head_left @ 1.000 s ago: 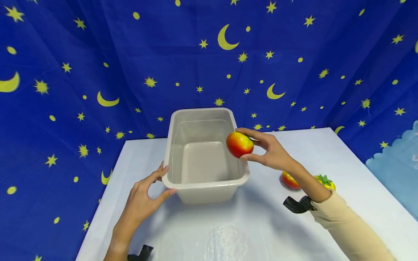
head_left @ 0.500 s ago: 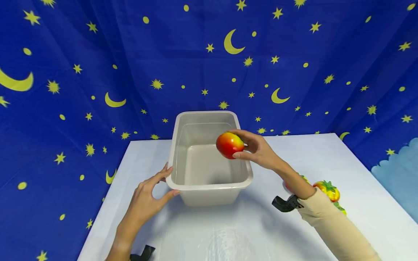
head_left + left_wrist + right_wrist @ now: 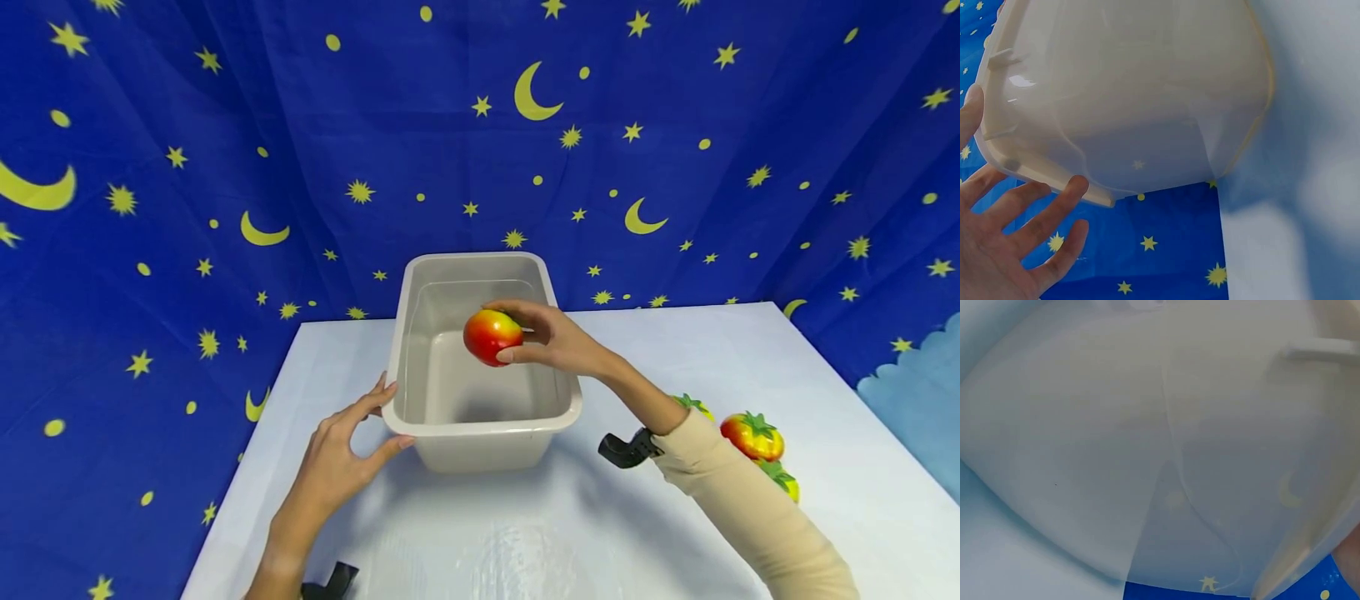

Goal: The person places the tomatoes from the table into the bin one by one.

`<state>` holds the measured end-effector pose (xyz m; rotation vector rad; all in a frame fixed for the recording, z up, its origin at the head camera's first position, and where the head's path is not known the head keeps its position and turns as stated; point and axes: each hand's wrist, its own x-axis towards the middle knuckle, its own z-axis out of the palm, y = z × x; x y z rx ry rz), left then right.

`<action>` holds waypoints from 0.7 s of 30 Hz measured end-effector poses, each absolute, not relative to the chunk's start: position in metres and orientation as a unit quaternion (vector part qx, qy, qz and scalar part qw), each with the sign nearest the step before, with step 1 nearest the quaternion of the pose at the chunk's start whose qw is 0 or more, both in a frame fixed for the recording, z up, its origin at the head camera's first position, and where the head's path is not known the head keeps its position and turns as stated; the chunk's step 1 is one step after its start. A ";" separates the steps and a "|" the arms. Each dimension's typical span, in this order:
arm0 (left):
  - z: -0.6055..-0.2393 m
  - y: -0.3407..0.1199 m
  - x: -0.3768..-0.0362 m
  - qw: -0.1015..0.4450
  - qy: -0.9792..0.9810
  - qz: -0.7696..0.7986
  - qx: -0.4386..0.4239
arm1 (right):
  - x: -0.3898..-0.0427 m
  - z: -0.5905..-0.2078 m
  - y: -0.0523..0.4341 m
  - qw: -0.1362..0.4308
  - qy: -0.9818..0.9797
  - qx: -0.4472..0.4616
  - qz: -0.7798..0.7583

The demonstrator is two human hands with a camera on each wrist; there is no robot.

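Observation:
A beige plastic tub (image 3: pixel 480 427) stands on the white table (image 3: pixel 540 533). Above its open inside my right hand (image 3: pixel 525 337) grips a red and yellow fruit (image 3: pixel 489 335) between thumb and fingers. My left hand (image 3: pixel 375 421) touches the tub's front left corner with straight fingers, thumb on the front wall. In the left wrist view the fingers (image 3: pixel 1054 209) lie against the rim of the tub (image 3: pixel 1135 94). The right wrist view is filled by the tub's wall (image 3: pixel 1147 425); the fruit is hidden there.
A red and yellow fruit with a green top (image 3: pixel 752 435) lies at the right of the table. Two similar fruits (image 3: pixel 693 406) (image 3: pixel 783 482) lie beside it, partly hidden by my sleeve. A blue starry cloth (image 3: pixel 225 167) hangs behind and to the left.
My right hand has carried the fruit leftward, from over the tub's right rim to above its inside. The left hand has stayed at the tub's corner.

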<state>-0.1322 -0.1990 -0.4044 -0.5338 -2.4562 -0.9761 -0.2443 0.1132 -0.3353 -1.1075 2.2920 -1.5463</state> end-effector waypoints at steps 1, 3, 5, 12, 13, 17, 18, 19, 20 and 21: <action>-0.405 -0.199 -0.132 0.221 -0.888 -0.354 -0.195 | -0.245 -0.336 0.113 0.083 0.770 -0.370 -0.514; -0.405 -0.199 -0.132 0.221 -0.887 -0.355 -0.196 | -0.246 -0.337 0.111 0.086 0.773 -0.369 -0.509; -0.405 -0.199 -0.132 0.222 -0.887 -0.354 -0.195 | -0.246 -0.337 0.110 0.087 0.776 -0.369 -0.505; -0.404 -0.199 -0.132 0.221 -0.886 -0.357 -0.198 | -0.246 -0.338 0.107 0.084 0.785 -0.373 -0.488; -0.405 -0.199 -0.132 0.220 -0.886 -0.357 -0.198 | -0.247 -0.339 0.107 0.084 0.786 -0.374 -0.485; -0.405 -0.199 -0.133 0.220 -0.886 -0.358 -0.196 | -0.249 -0.341 0.106 0.084 0.786 -0.380 -0.480; -0.405 -0.199 -0.133 0.220 -0.886 -0.358 -0.196 | -0.250 -0.342 0.106 0.084 0.785 -0.381 -0.480; -0.405 -0.199 -0.133 0.220 -0.886 -0.358 -0.196 | -0.250 -0.342 0.106 0.083 0.785 -0.382 -0.481; -0.405 -0.199 -0.133 0.220 -0.886 -0.359 -0.197 | -0.250 -0.342 0.107 0.082 0.784 -0.383 -0.481; -0.405 -0.199 -0.133 0.219 -0.886 -0.359 -0.197 | -0.250 -0.342 0.107 0.081 0.784 -0.383 -0.482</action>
